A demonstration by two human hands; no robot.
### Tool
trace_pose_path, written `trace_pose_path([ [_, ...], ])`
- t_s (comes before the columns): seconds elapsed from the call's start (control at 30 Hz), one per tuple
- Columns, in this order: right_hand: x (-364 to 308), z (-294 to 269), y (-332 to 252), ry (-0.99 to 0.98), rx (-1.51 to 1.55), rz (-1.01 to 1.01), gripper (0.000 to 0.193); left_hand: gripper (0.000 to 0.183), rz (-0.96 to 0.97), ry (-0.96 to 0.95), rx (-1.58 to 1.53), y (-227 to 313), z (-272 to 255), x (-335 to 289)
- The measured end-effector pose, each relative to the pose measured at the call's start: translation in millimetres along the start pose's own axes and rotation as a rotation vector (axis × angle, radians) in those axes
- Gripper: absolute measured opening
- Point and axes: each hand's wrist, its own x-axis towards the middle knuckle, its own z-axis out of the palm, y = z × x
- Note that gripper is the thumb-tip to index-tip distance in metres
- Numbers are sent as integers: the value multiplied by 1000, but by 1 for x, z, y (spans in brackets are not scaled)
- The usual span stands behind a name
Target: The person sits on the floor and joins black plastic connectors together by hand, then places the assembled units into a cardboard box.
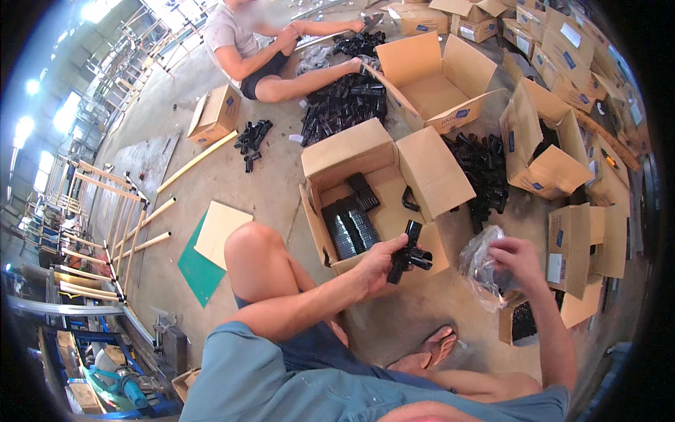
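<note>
Some black fittings [409, 257] | long axis up-right | left grip [383, 264] clamped on them | right grip [517, 259] pinching bag [478, 266]

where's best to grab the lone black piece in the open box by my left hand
I'd pinch the lone black piece around its middle, across the narrower width, coming from above: it looks longer than wide and lies beneath the open top of the cardboard box, with room on its left, apart from the rows of black parts.
</note>
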Motion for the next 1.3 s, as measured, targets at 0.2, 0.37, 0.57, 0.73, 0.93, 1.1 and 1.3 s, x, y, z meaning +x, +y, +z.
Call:
trace_pose_path([
  [0.2,38,114,-16,-235,111,1,19,33,102,35,116,-14,2,4],
  [0.37,49,153,10,-287,223,-38,22,31,182,112,146,-22,-22,4],
  [0.57,44,159,17,-225,87,21,16,29,163,182,139,-21,-29,-6],
  [0.73,46,167,20,-186,165,-60,17,29,191,145,171,-21,-26,-4],
  [0.93,52,160,28,-196,74,-106,19,31,153,178,202,-19,-15,-5],
  [1.1,49,159,34,-166,86,-78,19,32,168,147,160,-28,-20,0],
  [1.3,47,162,35,-155,173,-20,17,30,174,163,194,-34,-26,4],
])
